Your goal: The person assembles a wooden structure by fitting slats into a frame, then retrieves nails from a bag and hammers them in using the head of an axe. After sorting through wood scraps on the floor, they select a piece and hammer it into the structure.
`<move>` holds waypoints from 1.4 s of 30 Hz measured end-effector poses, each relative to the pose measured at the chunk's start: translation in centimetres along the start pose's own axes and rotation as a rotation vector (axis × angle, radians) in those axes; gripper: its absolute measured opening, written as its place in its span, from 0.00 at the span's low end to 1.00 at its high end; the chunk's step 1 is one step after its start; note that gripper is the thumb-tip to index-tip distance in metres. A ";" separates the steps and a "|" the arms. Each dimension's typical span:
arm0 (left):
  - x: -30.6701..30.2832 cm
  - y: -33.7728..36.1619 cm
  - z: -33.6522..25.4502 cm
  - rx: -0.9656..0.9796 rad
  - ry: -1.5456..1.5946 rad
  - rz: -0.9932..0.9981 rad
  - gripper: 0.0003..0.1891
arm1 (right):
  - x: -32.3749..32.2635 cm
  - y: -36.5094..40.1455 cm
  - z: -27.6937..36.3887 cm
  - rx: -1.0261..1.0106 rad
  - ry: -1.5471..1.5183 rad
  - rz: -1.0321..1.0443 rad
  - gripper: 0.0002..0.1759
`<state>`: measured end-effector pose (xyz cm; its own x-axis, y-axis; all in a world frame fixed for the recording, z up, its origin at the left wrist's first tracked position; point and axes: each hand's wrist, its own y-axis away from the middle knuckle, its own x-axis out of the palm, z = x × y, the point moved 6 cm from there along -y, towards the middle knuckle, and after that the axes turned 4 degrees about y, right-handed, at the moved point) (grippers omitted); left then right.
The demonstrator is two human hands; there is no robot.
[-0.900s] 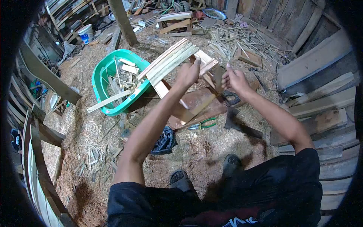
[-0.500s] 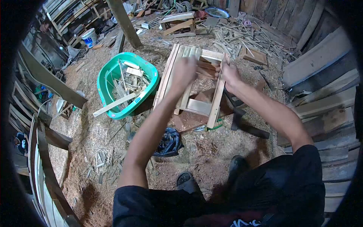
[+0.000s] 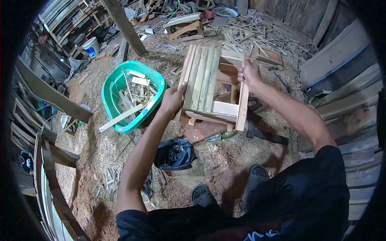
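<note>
The frame [image 3: 196, 80] is held over the board [image 3: 196, 131], beside the tub [image 3: 129, 127]. The left hand [image 3: 173, 99] clasps one side, fingertips hidden; the right hand's [image 3: 250, 74] fingers curl round the opposite rail. This looks like positioning, calling for an even grip.

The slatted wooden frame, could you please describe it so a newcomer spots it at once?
Find the green tub, then look right of it. There the slatted wooden frame is held between the left hand and right hand. Unlike the loose sticks beyond, it has joined slats beside an open gap.
</note>
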<state>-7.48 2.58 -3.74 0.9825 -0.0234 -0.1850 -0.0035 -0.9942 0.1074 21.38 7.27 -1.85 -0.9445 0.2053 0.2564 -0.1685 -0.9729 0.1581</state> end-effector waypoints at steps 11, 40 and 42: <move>1.7 1.4 0.3 -0.085 0.169 0.065 0.24 | 1.1 -0.1 -0.9 -0.132 0.247 0.214 0.22; 0.8 -3.7 -1.4 0.050 0.106 -0.063 0.24 | 7.5 0.7 -5.7 -0.496 0.592 0.554 0.17; 0.9 -2.5 -1.7 0.112 0.123 -0.131 0.26 | 7.9 0.7 -5.3 -0.620 0.632 0.535 0.19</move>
<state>-6.24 5.23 -2.52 0.9912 0.1127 -0.0689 0.1116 -0.9935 -0.0202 12.31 7.65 -4.72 -0.8839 -0.1894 -0.4276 0.3708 -0.8410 -0.3940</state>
